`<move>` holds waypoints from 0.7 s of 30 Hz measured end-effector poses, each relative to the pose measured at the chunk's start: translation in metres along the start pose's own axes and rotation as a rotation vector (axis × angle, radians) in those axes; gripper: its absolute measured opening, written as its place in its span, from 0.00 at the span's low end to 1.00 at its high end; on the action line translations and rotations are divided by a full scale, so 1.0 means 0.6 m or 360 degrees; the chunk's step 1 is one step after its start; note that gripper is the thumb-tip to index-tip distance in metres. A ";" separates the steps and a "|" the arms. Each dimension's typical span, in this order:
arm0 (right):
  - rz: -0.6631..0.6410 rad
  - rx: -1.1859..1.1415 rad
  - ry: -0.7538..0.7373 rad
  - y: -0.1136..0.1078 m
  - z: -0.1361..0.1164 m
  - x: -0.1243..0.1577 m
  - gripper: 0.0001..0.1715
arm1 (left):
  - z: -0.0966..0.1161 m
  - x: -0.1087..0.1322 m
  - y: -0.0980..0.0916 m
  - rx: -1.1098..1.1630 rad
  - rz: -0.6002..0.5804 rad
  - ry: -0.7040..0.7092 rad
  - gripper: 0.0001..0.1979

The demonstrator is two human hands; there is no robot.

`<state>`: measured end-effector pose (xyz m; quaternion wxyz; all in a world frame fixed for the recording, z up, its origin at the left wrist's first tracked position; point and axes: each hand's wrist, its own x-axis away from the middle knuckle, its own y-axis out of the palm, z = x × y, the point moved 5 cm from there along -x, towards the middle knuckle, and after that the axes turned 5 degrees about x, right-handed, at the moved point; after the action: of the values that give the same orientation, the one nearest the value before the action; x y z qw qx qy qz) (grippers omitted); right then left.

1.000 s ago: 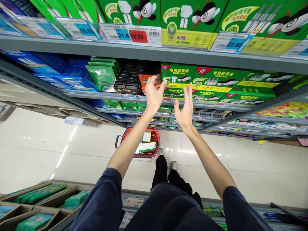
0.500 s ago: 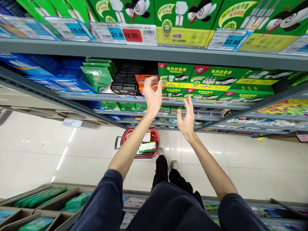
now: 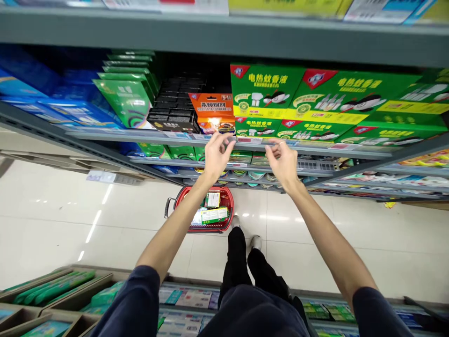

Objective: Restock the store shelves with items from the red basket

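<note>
Step in hand: fingertip work at the front rail (image 3: 351, 150) of the shelf, at the price tag (image 3: 249, 140) clipped there.

Left hand (image 3: 215, 154): raised, thumb and forefinger drawn together at the tips, touching the rail just left of the tag. Right hand (image 3: 285, 159): fingers curled in, tips together on the rail just right of the tag; a ring is on one finger. Cannot tell whether either pinch actually clamps the tag or only the rail edge.

Tag position: in the rail, between the two hands, below the orange box (image 3: 209, 104) and the nearest green box (image 3: 264, 89).

Judgement: any move of the tag calls for a fine two-sided pinch and a pull along the rail, not outward, with the boxes above left undisturbed.

Counts:
- Hands: 2, both at the rail.
- Tags between the hands: 1; others along the rail are too blurred to count.
- Orange boxes: 1 clear front, possibly a second beneath.
- Green boxes right of it: 2 large fronts above, 3 lower fronts.
- Black boxes (image 3: 175, 110): one stack, number unclear.
- Basket (image 3: 178, 200): 1, red, on the floor ahead of the feet, holding at least 2 packs.
</note>
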<state>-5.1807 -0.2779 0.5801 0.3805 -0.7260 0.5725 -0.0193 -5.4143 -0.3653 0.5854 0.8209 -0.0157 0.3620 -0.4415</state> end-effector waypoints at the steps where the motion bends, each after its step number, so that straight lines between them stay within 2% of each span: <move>1: 0.0003 0.0043 -0.0026 0.005 0.002 -0.008 0.20 | -0.004 -0.004 0.003 -0.0029 -0.0019 0.0042 0.17; 4: 0.0031 0.0121 -0.0067 0.019 0.003 -0.025 0.21 | -0.004 -0.008 0.013 -0.0118 -0.0037 0.0089 0.17; 9: 0.0033 0.0144 -0.0094 0.034 -0.003 -0.035 0.21 | 0.001 -0.003 0.020 -0.0177 0.0047 0.0003 0.18; 21: 0.0010 0.0536 -0.0362 0.027 -0.015 -0.036 0.21 | 0.011 -0.024 0.026 -0.0303 -0.0047 0.0157 0.16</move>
<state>-5.2053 -0.2654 0.5861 0.5587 -0.6479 0.5168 -0.0313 -5.4042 -0.3472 0.5936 0.7902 -0.0770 0.4421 -0.4173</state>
